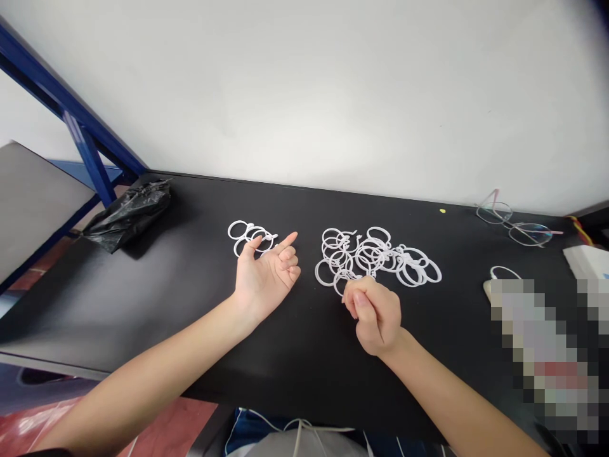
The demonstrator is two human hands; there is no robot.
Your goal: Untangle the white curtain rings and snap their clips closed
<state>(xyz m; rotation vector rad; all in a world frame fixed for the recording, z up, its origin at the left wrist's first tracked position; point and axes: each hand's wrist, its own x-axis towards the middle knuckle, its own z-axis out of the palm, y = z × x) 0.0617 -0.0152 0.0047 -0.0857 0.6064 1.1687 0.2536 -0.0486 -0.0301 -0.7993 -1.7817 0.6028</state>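
Note:
My left hand (267,273) rests palm up on the black table (190,304), forefinger stretched out, other fingers loosely curled, nothing in it. Just beyond it lies a small cluster of white plastic rings (250,236). My right hand (373,312) is closed in a pinch at the near edge of a larger pile of white rings (375,257), its fingertips at a ring of that pile.
A crumpled black plastic bag (128,214) lies at the table's far left. Glasses (516,225) sit at the far right by the white wall. A single white ring (505,273) and a white box (589,261) are at the right. A blue metal frame (85,149) stands left.

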